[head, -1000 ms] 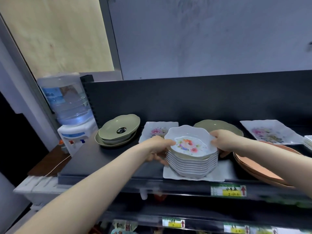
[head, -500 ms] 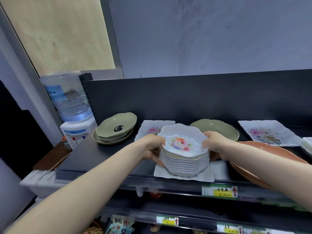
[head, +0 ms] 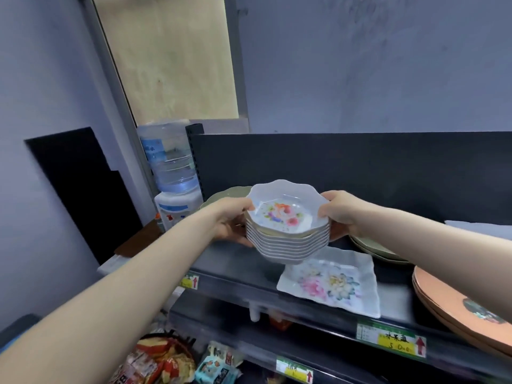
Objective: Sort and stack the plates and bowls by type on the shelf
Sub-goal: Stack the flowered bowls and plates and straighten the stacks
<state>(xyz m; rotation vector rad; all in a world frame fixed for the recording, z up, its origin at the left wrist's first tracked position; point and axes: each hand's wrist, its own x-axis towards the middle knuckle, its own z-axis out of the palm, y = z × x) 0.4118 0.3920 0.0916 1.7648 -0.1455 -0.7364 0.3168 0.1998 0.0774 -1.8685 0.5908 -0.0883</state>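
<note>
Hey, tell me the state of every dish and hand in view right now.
Stack of white scalloped floral bowls: nested, upright, held between both hands.
Left hand: grips the stack's left side.
Right hand: grips its right side.
White square floral plate: flat on the black shelf.
Orange round plates: stacked at the shelf's right end.

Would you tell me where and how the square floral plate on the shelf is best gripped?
Probably by its near rim, coming from the front. The square floral plate lies flat by the front lip of the shelf, its wavy rim slightly upturned, so fingers could slip under with a thumb on top. The left hand and right hand hold the bowl stack.
</note>
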